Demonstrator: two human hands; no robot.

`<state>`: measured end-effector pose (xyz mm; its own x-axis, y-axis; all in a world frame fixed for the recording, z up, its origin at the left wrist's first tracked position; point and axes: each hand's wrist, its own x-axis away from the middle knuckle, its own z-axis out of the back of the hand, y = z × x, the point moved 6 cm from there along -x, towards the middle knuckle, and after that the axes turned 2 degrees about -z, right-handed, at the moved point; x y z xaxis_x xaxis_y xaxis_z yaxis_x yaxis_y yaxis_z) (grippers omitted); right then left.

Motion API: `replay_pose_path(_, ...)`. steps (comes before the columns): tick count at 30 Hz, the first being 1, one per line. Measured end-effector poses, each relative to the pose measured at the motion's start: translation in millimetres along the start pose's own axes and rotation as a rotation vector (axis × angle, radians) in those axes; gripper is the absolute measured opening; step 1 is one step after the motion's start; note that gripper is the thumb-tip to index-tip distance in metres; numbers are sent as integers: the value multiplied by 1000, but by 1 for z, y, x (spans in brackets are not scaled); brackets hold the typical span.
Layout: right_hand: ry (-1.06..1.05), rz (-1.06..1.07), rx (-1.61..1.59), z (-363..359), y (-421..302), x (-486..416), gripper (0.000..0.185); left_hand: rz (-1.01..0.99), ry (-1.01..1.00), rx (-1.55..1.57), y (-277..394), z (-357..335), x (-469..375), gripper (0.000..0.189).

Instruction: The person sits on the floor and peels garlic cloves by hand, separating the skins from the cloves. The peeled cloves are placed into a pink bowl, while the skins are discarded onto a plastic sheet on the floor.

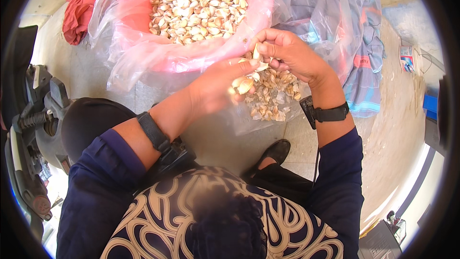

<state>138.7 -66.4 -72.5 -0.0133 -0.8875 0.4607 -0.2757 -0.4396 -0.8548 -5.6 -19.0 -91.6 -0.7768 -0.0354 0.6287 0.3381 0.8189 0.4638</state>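
Several garlic cloves [243,85] rest in my left hand [212,82], held in front of a pink plastic-lined basin [122,25]. Between the thumb and fingers of my right hand [284,50] is a garlic clove [256,51]. The two hands meet at the basin's near right rim, and my left thumb reaches a pale piece of garlic beside that clove. Many unpeeled garlic cloves [197,9] fill the bottom of the basin. Below my hands, a heap of dry garlic skins [273,97] lies on clear plastic [248,126].
A red cloth [81,14] sits left of the basin. To its right are a checked cloth [364,86] and clear plastic sheeting [323,14]. Part of a motorbike [39,115] stands at my left. By the right wall is a small printed container [406,59].
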Motion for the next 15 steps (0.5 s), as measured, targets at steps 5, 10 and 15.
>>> replay_pose_path(5,284,130,-27,11,-25,-22,16,3,38,-17,-3,5,2,24)
replay_pose_path(10,398,275,10,1,-51,-40,36,-20,46,14,0,8,5,21)
replay_pose_path(15,465,372,-97,-5,-50,-42,43,-43,53,36,7,11,8,23)
